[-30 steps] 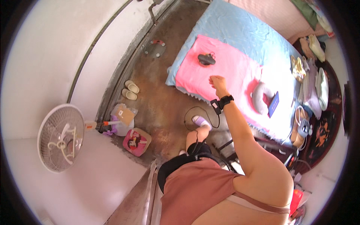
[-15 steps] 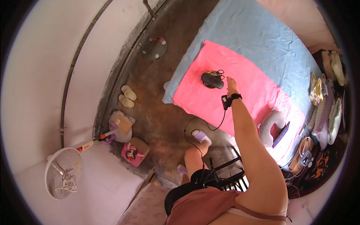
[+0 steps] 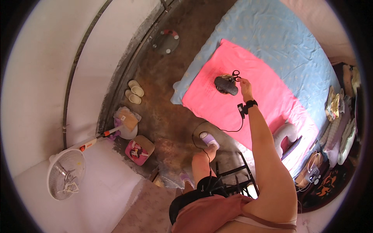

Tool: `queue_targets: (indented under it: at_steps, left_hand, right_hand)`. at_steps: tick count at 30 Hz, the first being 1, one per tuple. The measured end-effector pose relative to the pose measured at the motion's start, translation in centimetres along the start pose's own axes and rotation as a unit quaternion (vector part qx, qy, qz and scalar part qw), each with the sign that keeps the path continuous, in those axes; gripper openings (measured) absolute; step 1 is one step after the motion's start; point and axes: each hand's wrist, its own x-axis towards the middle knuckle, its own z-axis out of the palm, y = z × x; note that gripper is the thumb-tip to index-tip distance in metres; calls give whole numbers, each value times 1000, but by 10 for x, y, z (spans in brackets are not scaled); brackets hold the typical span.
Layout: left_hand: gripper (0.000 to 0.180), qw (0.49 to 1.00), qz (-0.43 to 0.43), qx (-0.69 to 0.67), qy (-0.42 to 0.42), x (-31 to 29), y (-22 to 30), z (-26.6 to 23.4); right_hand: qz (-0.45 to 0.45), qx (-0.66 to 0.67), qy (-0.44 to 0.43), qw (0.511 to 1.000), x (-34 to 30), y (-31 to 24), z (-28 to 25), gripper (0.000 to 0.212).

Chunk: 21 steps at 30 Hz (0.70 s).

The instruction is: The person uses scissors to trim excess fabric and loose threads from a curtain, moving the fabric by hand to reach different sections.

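Stretched out over the bed, my right hand (image 3: 246, 89) has its fingers closed at the dark ring handles of a pair of scissors (image 3: 236, 73). The scissors' blades are hidden. They stand at the edge of a small round container (image 3: 220, 90) on the pink cloth (image 3: 210, 103). A dark grey oblong object (image 3: 226, 84) lies across the container's top and covers most of what is in it; its kind I cannot make out. A black strap with a small cabled device (image 3: 241, 110) is on my right wrist. My left hand is out of view.
A blue-sheeted bed (image 3: 272, 42) carries a grey neck pillow (image 3: 285, 134) and folded clothes (image 3: 342, 136). A black-framed stool (image 3: 233, 171) stands near my legs. On the left are a fan (image 3: 67, 174), cream slippers (image 3: 135, 91), a pink-topped box (image 3: 139, 150) and a glass scale (image 3: 166, 42).
My right hand has gone from open beside the container to closed at the scissors' handles. The handles now stand higher and turned. The whole view has shifted slightly.
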Motion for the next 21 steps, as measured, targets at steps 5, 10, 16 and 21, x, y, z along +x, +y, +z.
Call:
queue_targets:
  at_steps: [5,10,16,21]
  left_hand:
    - [34,1000,-18,2,-9,-5,-6,-1]
    - [35,998,-35,50,23,7,-34,-62]
    - [37,977,-70,190,63,33,-115,-219]
    - [38,945,-191,257,59,23,-206,-426]
  right_hand:
    - [-190,-54,16,980,-32,-64,-51,23]
    - [-103,176,21,979,-84,-158,-54,15]
    - [45,417,-201,885,-196,-266,34,14]
    - [135,447,-497,731,-327,-270,134,33]
